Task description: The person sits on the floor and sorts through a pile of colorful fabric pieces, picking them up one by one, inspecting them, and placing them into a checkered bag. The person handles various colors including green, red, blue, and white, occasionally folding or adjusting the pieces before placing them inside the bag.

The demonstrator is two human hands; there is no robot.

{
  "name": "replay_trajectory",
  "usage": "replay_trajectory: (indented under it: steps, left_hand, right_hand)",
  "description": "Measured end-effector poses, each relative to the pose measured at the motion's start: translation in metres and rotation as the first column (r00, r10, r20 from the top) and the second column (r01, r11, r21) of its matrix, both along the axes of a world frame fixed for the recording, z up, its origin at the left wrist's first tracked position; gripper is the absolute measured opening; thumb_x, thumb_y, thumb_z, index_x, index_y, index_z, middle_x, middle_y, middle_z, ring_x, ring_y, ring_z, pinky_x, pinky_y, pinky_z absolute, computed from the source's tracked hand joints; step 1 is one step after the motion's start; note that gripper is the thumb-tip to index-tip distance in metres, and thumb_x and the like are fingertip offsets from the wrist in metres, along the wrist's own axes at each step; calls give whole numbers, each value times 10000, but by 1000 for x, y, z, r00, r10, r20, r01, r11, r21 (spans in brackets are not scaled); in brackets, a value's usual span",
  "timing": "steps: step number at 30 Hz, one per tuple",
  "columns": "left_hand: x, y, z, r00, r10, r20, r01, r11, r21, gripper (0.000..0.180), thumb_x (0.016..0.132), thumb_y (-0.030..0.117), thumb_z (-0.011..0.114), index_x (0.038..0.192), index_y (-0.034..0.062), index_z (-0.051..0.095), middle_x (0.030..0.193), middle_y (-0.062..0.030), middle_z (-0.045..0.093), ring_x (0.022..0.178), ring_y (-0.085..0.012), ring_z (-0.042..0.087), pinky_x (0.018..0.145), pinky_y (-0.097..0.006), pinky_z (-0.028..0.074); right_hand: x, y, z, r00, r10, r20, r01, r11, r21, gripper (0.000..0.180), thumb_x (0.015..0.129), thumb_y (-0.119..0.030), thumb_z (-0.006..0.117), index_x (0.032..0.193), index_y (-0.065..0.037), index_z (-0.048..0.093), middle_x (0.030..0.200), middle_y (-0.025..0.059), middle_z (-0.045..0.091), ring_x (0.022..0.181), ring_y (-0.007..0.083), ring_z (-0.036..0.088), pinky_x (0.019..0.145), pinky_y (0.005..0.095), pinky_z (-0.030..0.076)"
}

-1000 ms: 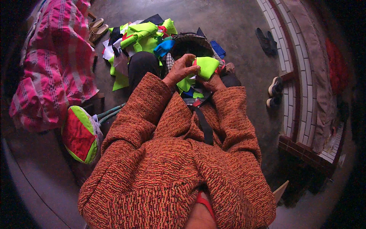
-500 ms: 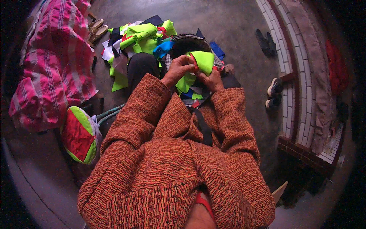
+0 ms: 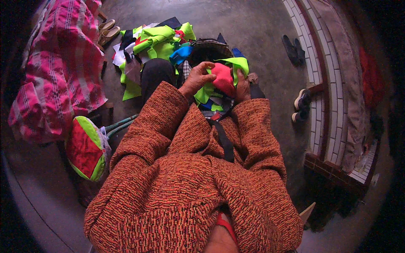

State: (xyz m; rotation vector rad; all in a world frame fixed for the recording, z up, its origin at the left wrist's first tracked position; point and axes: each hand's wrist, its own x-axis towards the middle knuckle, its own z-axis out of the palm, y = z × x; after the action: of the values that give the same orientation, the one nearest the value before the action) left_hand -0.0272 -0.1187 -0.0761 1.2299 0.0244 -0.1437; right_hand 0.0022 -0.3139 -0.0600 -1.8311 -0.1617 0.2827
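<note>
Over my lap I hold a coral-red cloth piece [image 3: 222,76] together with a neon yellow-green cloth piece [image 3: 240,64]. My left hand [image 3: 197,80] pinches the red cloth's left edge between thumb and fingers. On the other side my right hand [image 3: 242,87] is closed round the green cloth, which folds over its fingertips and runs along the top of the red one. Whether the two pieces are joined cannot be seen. Under my hands lie more green and blue scraps, and just beyond is a dark container with a checked cloth rim [image 3: 209,43].
A heap of green, white, black and red cloth scraps [image 3: 158,40] lies on the floor ahead, left of centre. A pink checked cloth [image 3: 63,71] drapes at the left, above a red-and-green stuffed cloth piece [image 3: 87,147]. Dark shoes [image 3: 294,50] and sneakers [image 3: 301,103] sit beside the tiled ledge [image 3: 317,118].
The green cloth has been folded back toward the right, so the red cloth's face now shows. My right hand has turned and shifted slightly right; my left hand stays nearly in place.
</note>
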Motion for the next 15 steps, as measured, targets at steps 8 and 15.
replay_trajectory:
  steps: [8, 15]
  left_hand:
    - [-3, 3, -2, 960, -207, -187, 186, 974, -126, 508, 787, 140, 648, 1233, 27, 433, 917, -57, 603, 792, -134, 588, 696, -273, 493]
    - [-2, 3, -2, 947, -233, -220, 206, 969, -139, 348, 834, 217, 599, 1118, 44, 497, 913, -51, 599, 813, -144, 600, 711, -294, 506]
  right_hand:
    - [-11, 20, 50, 871, -52, -488, 247, 905, 346, 370, 868, -269, 480, 1141, -22, 517, 1048, 135, 576, 966, 241, 546, 848, 340, 416]
    - [-6, 12, 31, 970, 85, 228, -73, 996, -60, 319, 848, -288, 495, 1011, -28, 582, 915, 84, 609, 847, 193, 571, 773, 326, 435]
